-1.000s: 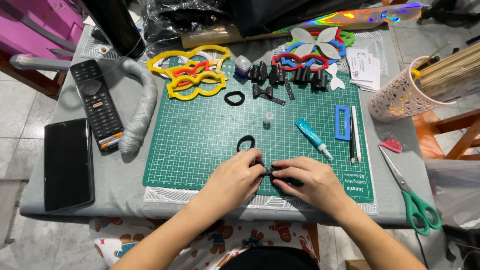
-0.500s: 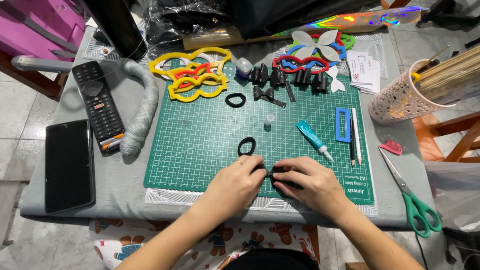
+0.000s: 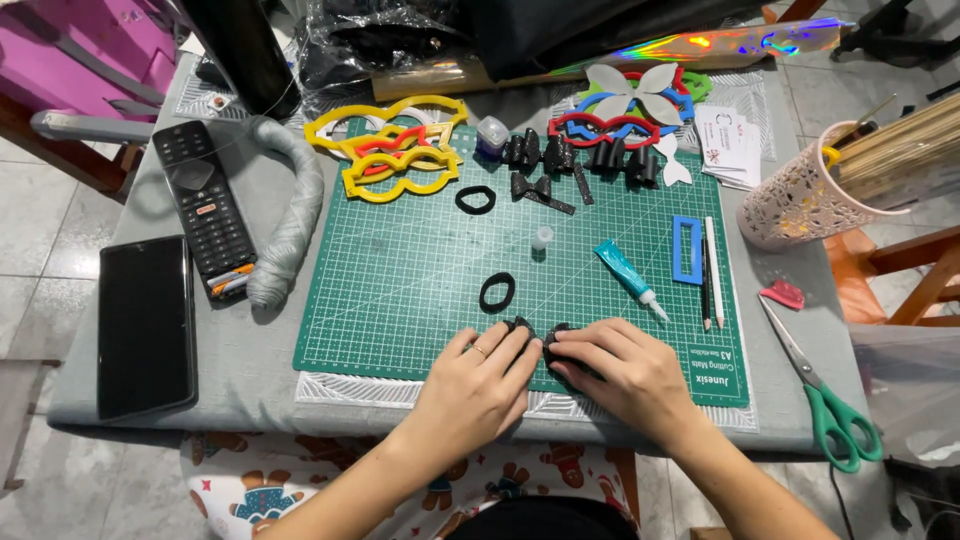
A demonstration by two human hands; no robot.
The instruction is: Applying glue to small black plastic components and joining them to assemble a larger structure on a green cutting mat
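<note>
From my remote position I log the following. A smartphone lies flat at the left edge of the desk, a tall black rectangle with its screen dark. Just right of it lies a long black remote control with a small red patch at mid-body. At the far side, right of centre, I note a small stack of white printed cards with dark and red markings, fanned slightly. A teal glue tube with a white nozzle lies diagonally on the green cutting mat, whose near right corner carries white printed lettering. No other screens or signs observed.
</note>
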